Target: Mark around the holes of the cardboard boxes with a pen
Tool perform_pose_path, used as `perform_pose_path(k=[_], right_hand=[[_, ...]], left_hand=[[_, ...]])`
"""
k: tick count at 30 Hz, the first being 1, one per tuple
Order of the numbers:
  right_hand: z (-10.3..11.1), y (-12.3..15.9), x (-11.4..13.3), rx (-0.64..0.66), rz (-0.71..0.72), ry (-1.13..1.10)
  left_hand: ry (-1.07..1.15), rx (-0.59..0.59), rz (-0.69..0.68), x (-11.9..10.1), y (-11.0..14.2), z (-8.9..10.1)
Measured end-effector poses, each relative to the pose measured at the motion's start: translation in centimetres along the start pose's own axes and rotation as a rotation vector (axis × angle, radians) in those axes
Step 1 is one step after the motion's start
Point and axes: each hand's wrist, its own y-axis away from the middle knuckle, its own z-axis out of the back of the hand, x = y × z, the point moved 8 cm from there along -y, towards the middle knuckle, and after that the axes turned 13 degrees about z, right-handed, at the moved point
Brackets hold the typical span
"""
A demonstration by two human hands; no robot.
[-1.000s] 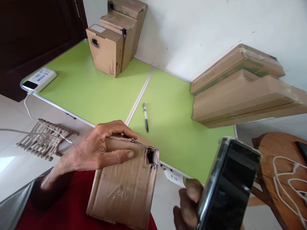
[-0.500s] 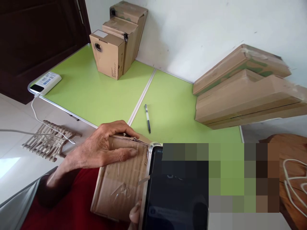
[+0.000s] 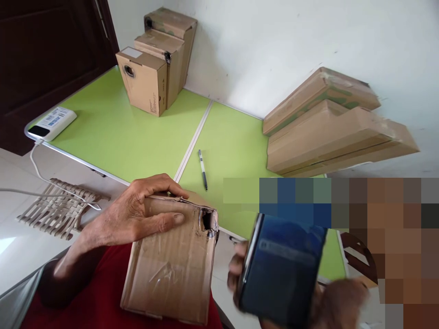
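1. Gripping the cardboard box (image 3: 168, 269), the left hand (image 3: 137, 212) had its thumb across the front face and fingers over the top edge, before the red clothing (image 3: 111, 274).
2. The phone (image 3: 281, 269) was right of the box, apart from it, held in the right hand (image 3: 338, 304); its long axis ran nearly upright, top leaning right.
3. The hole (image 3: 207, 221) was at the box's upper right corner, nearer the left thumb than the right hand.
4. Half a second earlier, the phone had covered that hole; now the hole showed and the screen looked bluer.
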Motion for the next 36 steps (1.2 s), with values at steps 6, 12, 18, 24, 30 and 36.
perform_pose_path(k=[6, 12, 18, 24, 30, 36], right_hand=[[5.1, -9.9, -4.4, -0.344, 0.09, 0.024], [7.4, -14.2, -9.6, -0.384, 0.04, 0.133], [8.0, -16.7, -8.3, -0.366, 0.118, 0.361], [7.4, -17.2, -5.7, -0.29, 0.178, 0.753], [7.0, -16.6, -3.8, -0.275, 0.209, 1.057], [6.8, -15.1, -3.5, -0.236, 0.189, 1.171]], left_hand=[[-0.012, -0.013, -0.01, 0.2, 0.0, 0.0], [0.038, 0.014, 0.032, 0.6, -0.1, -0.2], [0.006, 0.007, 0.016, 0.3, -0.3, -0.1], [-0.014, -0.016, -0.049, 0.1, 0.0, 0.0], [0.048, -0.028, -0.051, 0.5, 0.0, -0.1], [0.096, -0.018, -0.065, 0.8, 0.0, -0.2]])
